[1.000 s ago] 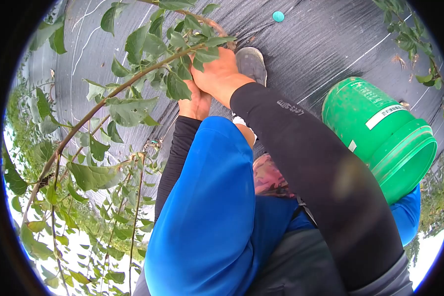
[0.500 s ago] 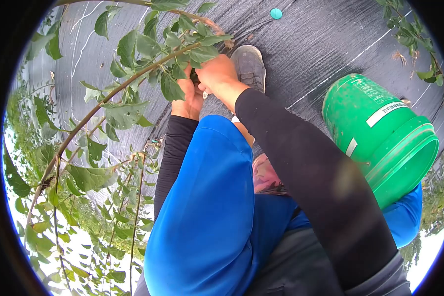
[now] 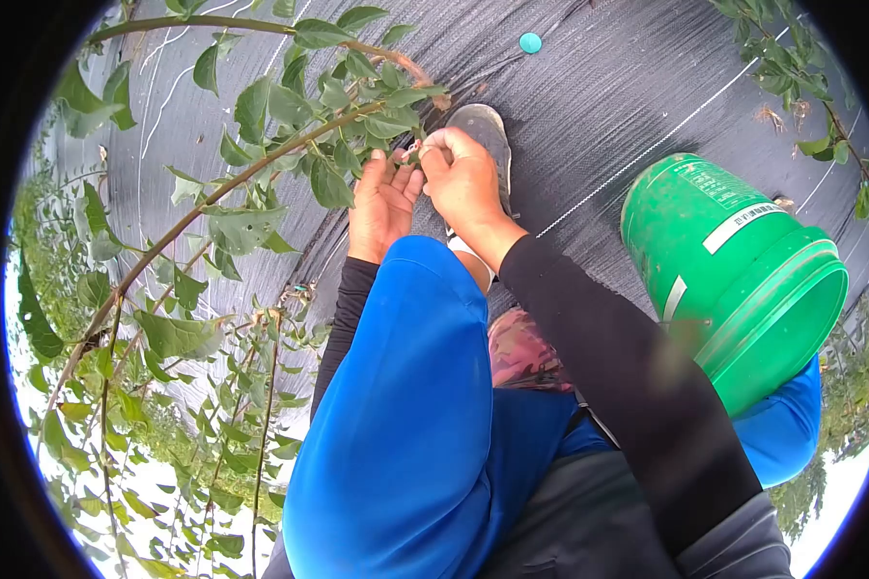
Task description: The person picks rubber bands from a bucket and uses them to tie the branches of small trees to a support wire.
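My left hand is palm up with its fingers apart, just below the leaves at the end of a leafy branch. Beside it my right hand is closed, its thumb and index finger pinching a small pinkish thing too small to make out. The fingertips of both hands are close together above the dark ground cover, near a grey shoe.
A green bucket lies tilted on the right, its opening toward the lower right. A small teal disc lies on the black ground cover. More leafy branches hang at the left and upper right. My blue-clad knee rises below the hands.
My right hand has drawn back from the leaves, now pinching the small pinkish thing. My left palm has turned up and come out from behind the foliage. The view has shifted slightly.
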Motion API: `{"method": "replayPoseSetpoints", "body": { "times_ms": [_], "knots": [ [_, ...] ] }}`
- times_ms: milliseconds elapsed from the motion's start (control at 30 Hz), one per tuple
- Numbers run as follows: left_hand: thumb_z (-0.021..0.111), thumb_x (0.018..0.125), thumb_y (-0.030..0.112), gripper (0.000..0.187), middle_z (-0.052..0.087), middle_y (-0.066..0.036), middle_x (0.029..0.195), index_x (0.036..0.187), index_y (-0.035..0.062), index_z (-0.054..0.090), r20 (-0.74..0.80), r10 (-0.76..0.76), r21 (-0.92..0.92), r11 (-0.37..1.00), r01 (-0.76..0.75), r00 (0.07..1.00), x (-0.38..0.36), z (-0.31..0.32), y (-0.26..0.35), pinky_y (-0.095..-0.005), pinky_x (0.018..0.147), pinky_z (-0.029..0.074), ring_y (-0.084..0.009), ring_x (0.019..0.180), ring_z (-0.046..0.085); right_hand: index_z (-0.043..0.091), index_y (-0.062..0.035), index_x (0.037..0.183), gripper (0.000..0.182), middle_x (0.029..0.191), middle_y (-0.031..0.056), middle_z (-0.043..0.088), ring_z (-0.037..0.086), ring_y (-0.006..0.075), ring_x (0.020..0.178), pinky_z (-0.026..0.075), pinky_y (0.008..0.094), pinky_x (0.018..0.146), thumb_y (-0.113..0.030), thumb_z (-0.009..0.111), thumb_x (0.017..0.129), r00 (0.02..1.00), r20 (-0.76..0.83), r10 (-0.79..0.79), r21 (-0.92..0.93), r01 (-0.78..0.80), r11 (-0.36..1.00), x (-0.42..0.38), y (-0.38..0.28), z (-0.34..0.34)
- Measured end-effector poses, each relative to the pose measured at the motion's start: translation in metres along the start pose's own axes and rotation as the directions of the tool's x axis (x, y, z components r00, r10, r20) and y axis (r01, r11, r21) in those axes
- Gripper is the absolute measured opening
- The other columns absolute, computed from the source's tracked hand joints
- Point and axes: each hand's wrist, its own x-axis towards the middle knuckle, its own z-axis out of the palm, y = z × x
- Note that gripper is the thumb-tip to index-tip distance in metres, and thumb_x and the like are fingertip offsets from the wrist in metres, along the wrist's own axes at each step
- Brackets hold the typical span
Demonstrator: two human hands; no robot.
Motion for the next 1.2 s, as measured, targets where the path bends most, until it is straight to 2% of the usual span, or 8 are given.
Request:
{"method": "replayPoseSetpoints", "body": {
  "times_ms": [33, 67, 200, 367, 567, 667, 967, 1200],
  "knots": [
    [0.058, 0.087, 0.024, 0.025, 0.058, -0.005, 0.097, 0.105, 0.0078, 0.050, -0.005, -0.063, -0.066, 0.996, 0.063, 0.998, 0.000, -0.002, -0.002, -0.0304, 0.079, 0.048, -0.0172, 0.091, 0.057, 0.060, -0.0048, 0.081, 0.013, 0.068, 0.0109, 0.063, 0.062, 0.0254, 0.064, 0.047, 0.0371, 0.059, -0.017, 0.055, 0.082, 0.999, 0.006, 0.046, 0.046, -0.046, 0.998, -0.004, -0.005, -0.006],
    [0.061, 0.085, 0.029, 0.037, 0.056, -0.007, 0.103, 0.111, 0.0060, 0.048, 0.046, -0.078, -0.089, 0.993, 0.082, 0.996, -0.001, -0.002, -0.003, -0.0315, 0.084, 0.047, -0.0183, 0.097, 0.055, 0.060, -0.0007, 0.085, 0.010, 0.069, 0.0047, 0.061, 0.055, 0.0079, 0.057, 0.045, 0.0254, 0.050, -0.010, 0.057, 0.083, 1.000, 0.006, -0.013, 0.048, 0.013, 0.999, -0.006, -0.003, -0.009],
    [0.063, 0.083, 0.032, 0.054, 0.050, -0.011, 0.115, 0.124, 0.0049, 0.040, 0.249, -0.238, -0.120, 0.954, 0.274, 0.939, -0.020, 0.008, 0.000, -0.0354, 0.086, 0.046, -0.0198, 0.102, 0.052, 0.060, -0.0006, 0.084, 0.010, 0.068, 0.0043, 0.061, 0.055, 0.0076, 0.057, 0.046, 0.0244, 0.052, -0.010, 0.056, 0.083, 0.998, 0.008, -0.054, 0.079, 0.053, 0.995, -0.027, -0.018, -0.031],
    [0.061, 0.085, 0.014, 0.031, 0.062, -0.007, 0.094, 0.113, 0.0043, 0.053, 0.424, -0.286, 0.091, 0.957, 0.274, 0.859, -0.059, 0.053, 0.021, -0.0277, 0.070, 0.051, -0.0173, 0.081, 0.059, 0.060, 0.0002, 0.082, 0.012, 0.068, 0.0040, 0.061, 0.055, 0.0074, 0.059, 0.045, 0.0242, 0.055, -0.011, 0.057, 0.082, 0.979, 0.007, -0.202, -0.029, 0.202, 0.979, -0.051, -0.055, -0.064],
    [0.061, 0.084, 0.009, 0.026, 0.063, -0.004, 0.097, 0.109, 0.0033, 0.058, 0.541, -0.122, 0.480, 0.858, -0.186, 0.832, -0.109, 0.131, 0.056, -0.0238, 0.066, 0.048, -0.0110, 0.082, 0.058, 0.060, -0.0025, 0.081, 0.009, 0.071, 0.0094, 0.062, 0.061, 0.0188, 0.063, 0.047, 0.0317, 0.059, -0.011, 0.057, 0.080, 0.901, -0.140, -0.411, 0.033, 0.419, 0.907, -0.072, -0.104, -0.111],
    [0.059, 0.082, 0.006, 0.025, 0.063, -0.001, 0.097, 0.107, 0.0032, 0.060, 0.627, -0.060, 0.664, 0.562, -0.493, 0.777, -0.135, 0.166, 0.065, -0.0219, 0.064, 0.044, -0.0070, 0.081, 0.056, 0.059, -0.0005, 0.082, 0.009, 0.072, 0.0072, 0.062, 0.060, 0.0126, 0.065, 0.047, 0.0285, 0.059, -0.009, 0.056, 0.082, 0.885, -0.217, -0.411, 0.188, 0.451, 0.872, -0.094, -0.140, -0.137],
    [0.051, 0.086, 0.006, 0.018, 0.061, -0.005, 0.078, 0.098, -0.0023, 0.061, 0.658, 0.262, 0.735, -0.025, -0.677, 0.706, -0.139, 0.154, 0.057, -0.0267, 0.069, 0.045, -0.0121, 0.073, 0.056, 0.054, -0.0012, 0.085, 0.006, 0.077, 0.0025, 0.058, 0.053, 0.0069, 0.062, 0.044, 0.0208, 0.056, -0.008, 0.053, 0.085, 0.889, -0.199, -0.413, 0.285, 0.456, 0.843, -0.205, -0.117, -0.251],
    [0.049, 0.088, 0.013, 0.025, 0.062, -0.009, 0.091, 0.106, -0.0031, 0.057, 0.559, 0.340, 0.826, -0.155, -0.542, 0.756, -0.200, 0.091, 0.053, -0.0276, 0.070, 0.046, -0.0144, 0.078, 0.057, 0.058, -0.0037, 0.078, 0.002, 0.069, 0.0082, 0.059, 0.058, 0.0179, 0.060, 0.045, 0.0301, 0.053, -0.006, 0.058, 0.077, 0.706, -0.362, -0.608, -0.476, 0.420, 0.772, -0.315, -0.092, -0.344]
  ]
}}
